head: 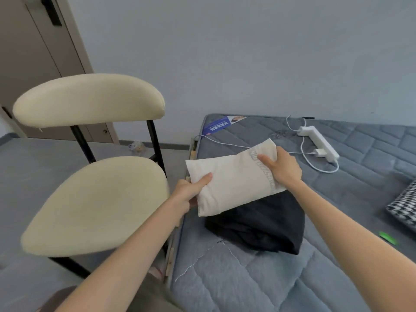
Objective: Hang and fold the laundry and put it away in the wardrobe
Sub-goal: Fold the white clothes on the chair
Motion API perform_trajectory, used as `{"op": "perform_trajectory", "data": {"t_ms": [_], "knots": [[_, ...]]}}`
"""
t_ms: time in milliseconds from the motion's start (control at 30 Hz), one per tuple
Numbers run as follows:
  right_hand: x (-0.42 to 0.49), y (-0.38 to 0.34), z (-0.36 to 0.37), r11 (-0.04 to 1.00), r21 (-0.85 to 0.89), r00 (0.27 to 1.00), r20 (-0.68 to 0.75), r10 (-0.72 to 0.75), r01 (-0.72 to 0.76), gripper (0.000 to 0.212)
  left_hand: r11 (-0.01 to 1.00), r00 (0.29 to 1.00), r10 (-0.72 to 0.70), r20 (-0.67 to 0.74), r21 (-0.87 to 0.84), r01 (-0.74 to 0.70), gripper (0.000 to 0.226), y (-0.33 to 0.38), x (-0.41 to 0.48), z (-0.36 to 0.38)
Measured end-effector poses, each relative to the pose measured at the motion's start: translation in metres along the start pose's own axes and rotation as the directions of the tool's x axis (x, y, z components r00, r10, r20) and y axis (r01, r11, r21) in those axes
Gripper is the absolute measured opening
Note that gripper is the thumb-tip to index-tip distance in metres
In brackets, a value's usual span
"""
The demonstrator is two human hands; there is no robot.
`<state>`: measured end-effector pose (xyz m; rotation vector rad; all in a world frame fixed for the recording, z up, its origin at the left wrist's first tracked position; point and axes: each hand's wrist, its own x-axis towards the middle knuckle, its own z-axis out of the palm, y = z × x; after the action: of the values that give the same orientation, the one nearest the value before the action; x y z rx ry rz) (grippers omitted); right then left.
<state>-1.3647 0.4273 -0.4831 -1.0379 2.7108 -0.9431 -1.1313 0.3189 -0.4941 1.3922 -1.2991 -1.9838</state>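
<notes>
A folded cream garment (234, 179) with grey lettering along one end is held in both hands just above a folded black garment (258, 226) that lies on the grey quilted mattress (236, 278). My left hand (191, 192) grips the cream bundle's near left end, thumb on top and fingers underneath. My right hand (281, 168) grips its far right end, thumb on top over the lettering. The cream bundle overlaps the black garment's far edge; whether they touch I cannot tell.
A cream padded chair (94, 199) with black legs stands left of the mattress. A white power strip (319, 143) with cables lies at the mattress's far side. A black-and-white checked fabric (403, 206) and a green object (388, 237) sit at the right edge. A beige door (33, 52) is at the back left.
</notes>
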Motion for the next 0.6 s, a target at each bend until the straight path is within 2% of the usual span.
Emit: {"op": "perform_trajectory", "data": {"t_ms": [167,267,467,533,600], "knots": [[0.029,0.024,-0.028,0.994,-0.102,0.999,0.011,-0.044,0.044,0.048,0.991,0.987,-0.081,0.136,-0.096,0.095,0.036,-0.016,-0.008,0.052],[0.05,0.024,-0.034,0.988,-0.113,0.994,0.016,-0.108,0.109,0.045,0.958,0.971,-0.144,0.189,-0.218,0.185,0.023,-0.025,-0.008,0.073],[0.079,0.025,-0.019,0.979,-0.089,0.983,0.02,-0.184,0.185,0.034,0.871,0.93,-0.254,0.267,-0.356,0.34,0.016,-0.045,-0.006,0.101],[0.083,0.026,-0.008,0.976,-0.091,0.98,0.047,-0.194,0.198,0.027,0.88,0.92,-0.282,0.271,-0.31,0.36,0.019,-0.052,-0.007,0.106],[0.084,0.03,0.003,0.976,-0.085,0.972,0.142,-0.188,0.201,0.024,0.906,0.905,-0.331,0.268,-0.179,0.384,0.018,-0.06,-0.009,0.108]]}}
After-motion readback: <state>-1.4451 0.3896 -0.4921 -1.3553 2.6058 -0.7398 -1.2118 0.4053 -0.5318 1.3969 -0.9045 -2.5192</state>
